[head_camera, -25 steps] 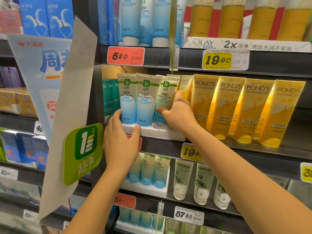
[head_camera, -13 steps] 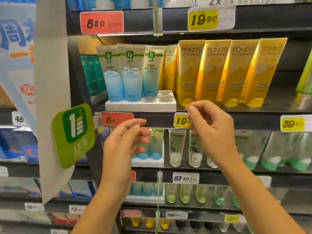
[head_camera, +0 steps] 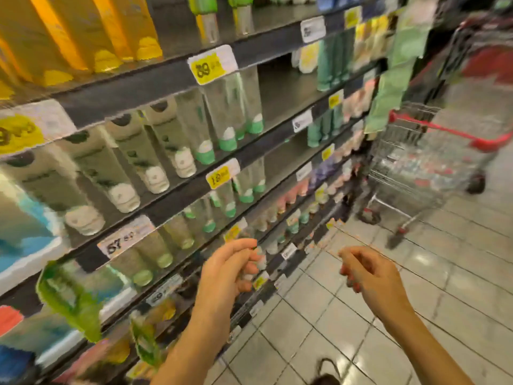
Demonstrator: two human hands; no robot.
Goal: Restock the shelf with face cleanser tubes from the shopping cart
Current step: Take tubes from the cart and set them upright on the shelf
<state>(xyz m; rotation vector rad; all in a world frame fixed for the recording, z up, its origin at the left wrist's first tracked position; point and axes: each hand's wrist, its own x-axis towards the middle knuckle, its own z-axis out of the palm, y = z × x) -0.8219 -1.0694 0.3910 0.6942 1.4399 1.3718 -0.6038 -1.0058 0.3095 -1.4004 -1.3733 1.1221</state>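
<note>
At about 6 o'clock, closest in, the left hand (head_camera: 227,273) hangs in front of the lower shelves with its fingers loosely curled and nothing in them. The right hand (head_camera: 372,279) floats beside it at 5 o'clock over the pale tiled floor (head_camera: 319,329), its fingers also loosely bent and holding nothing; the two hands are apart. A blurred green sign (head_camera: 69,295) sticks out at 8 o'clock. The shelf unit (head_camera: 166,79) fills the side from 7 to 12 o'clock, its dark rails carrying yellow price tags (head_camera: 212,65). Blue cleanser tubes (head_camera: 25,215) show at the 9 o'clock edge, too smeared to count. Right of them stand white-capped tubes (head_camera: 122,195) and then green-capped tubes (head_camera: 227,140), with yellow tubes (head_camera: 83,37) one level up at 11 o'clock. Farther off, at 2 o'clock, the shopping cart (head_camera: 410,168) stands on the floor just beside the shelf end, its red handle (head_camera: 444,129) towards the camera. What lies in its wire basket is too blurred to tell.
</note>
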